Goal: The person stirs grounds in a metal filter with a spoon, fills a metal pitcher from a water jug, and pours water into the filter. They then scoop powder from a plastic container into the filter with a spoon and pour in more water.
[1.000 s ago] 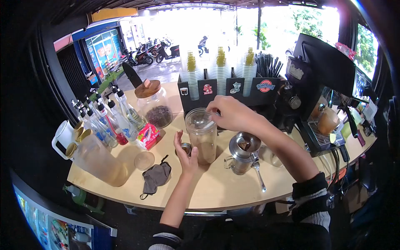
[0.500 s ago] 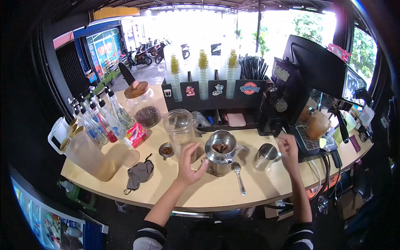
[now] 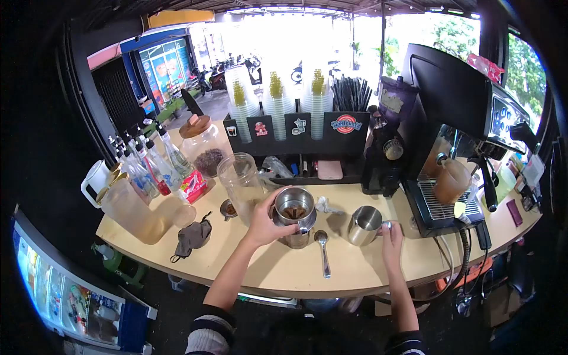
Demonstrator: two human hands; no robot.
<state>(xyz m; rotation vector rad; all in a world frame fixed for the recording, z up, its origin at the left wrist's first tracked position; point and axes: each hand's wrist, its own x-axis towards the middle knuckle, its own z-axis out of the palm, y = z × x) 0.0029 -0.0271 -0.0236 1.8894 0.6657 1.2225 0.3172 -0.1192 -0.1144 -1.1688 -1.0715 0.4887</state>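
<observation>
My left hand is closed round a metal drip filter that sits on top of a metal cup. Brown pieces, perhaps cinnamon or coffee, lie inside the filter. My right hand pinches the handle of a stainless steel pitcher, which stands upright on the counter. A metal spoon lies between the two vessels. Just behind my left hand stands a tall clear plastic jar, and a small metal strainer is left of it.
On the wooden counter, a dark face mask and a cloudy jug lie at left, near several syrup bottles. A cup-and-straw holder spans the back. At right stand a grinder and an espresso machine.
My left hand has closed round the drip filter, having been open beside it. My right hand has come down to the pitcher's handle. The view has shifted slightly.
</observation>
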